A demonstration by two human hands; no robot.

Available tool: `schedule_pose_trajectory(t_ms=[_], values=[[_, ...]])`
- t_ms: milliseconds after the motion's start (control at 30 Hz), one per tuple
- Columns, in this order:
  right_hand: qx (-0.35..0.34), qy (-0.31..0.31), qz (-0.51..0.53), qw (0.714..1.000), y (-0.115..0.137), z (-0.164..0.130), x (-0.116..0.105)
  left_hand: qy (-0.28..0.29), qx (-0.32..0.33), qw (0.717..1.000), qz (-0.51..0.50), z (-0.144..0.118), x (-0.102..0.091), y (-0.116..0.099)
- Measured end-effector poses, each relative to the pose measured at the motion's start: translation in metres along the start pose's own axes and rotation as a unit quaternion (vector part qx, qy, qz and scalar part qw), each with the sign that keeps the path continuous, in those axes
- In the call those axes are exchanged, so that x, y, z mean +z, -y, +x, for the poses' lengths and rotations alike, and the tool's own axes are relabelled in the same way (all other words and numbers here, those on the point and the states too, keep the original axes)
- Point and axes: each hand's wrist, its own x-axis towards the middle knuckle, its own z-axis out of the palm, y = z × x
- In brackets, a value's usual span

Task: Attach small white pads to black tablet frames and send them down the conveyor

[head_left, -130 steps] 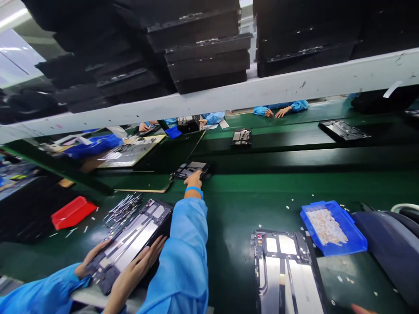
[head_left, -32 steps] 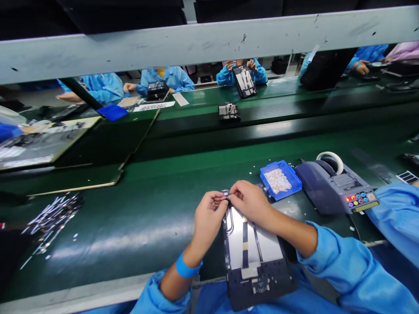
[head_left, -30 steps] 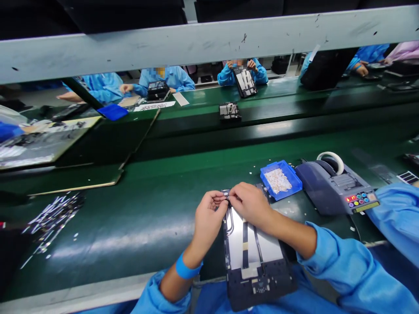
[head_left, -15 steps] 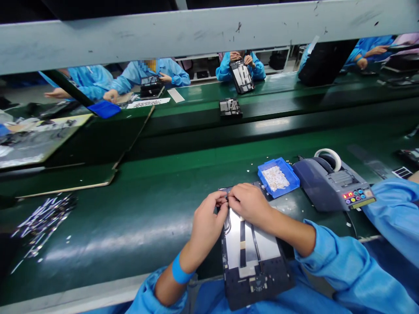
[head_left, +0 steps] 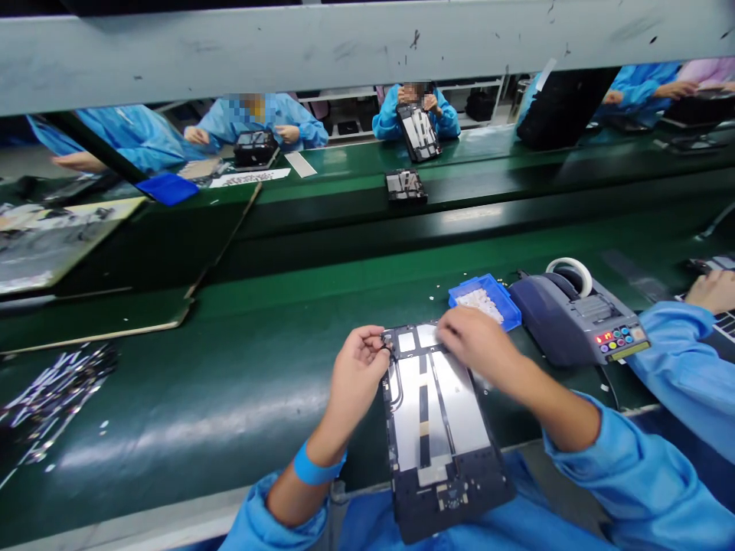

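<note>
An opened tablet (head_left: 459, 405), with silver plates, dark strips and a black lower end, lies tilted with its near end over my lap. At its far left corner is my left hand (head_left: 359, 375), fingers pinched. A small dark piece, perhaps a thin cable, shows at the fingertips, but I cannot make it out. My right hand (head_left: 479, 340) hovers over the tablet's far right corner, just in front of a blue tray (head_left: 511, 314) of small white pieces. Motion smears its bent fingers, and whether they hold anything is hidden.
A tape dispenser (head_left: 574, 317) with a white roll stands right of the tray. Loose thin strips (head_left: 63, 398) are heaped at left on the green bench (head_left: 230, 398). Another tablet (head_left: 406, 185) lies on the middle strip. A co-worker's hand (head_left: 712, 291) is at far right; others sit opposite.
My right hand has left the tablet's far left corner and moved right, toward the blue tray. My left hand stays at that corner. The view has shifted slightly.
</note>
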Motion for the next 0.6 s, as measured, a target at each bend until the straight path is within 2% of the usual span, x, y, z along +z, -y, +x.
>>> schedule_pose_trajectory(t_ms=[100,200,367,500,600], values=[[-0.084,-0.016,0.058,0.995,0.046,0.005,0.022,-0.006,0.009,1.000,0.004,-0.004,0.002,-0.001],[-0.101,-0.034,0.052,0.993,0.068,0.010,0.037,-0.012,0.026,0.999,0.023,-0.008,0.003,-0.002],[-0.077,-0.043,0.043,0.995,0.070,0.015,0.042,-0.014,0.074,0.994,0.080,-0.015,0.002,0.002],[-0.055,0.004,0.070,0.996,0.073,0.025,0.036,0.011,0.087,0.993,0.084,-0.016,0.000,0.005],[-0.031,0.002,0.071,0.997,0.050,0.032,0.019,0.021,0.065,0.996,0.052,-0.012,0.000,0.003]])
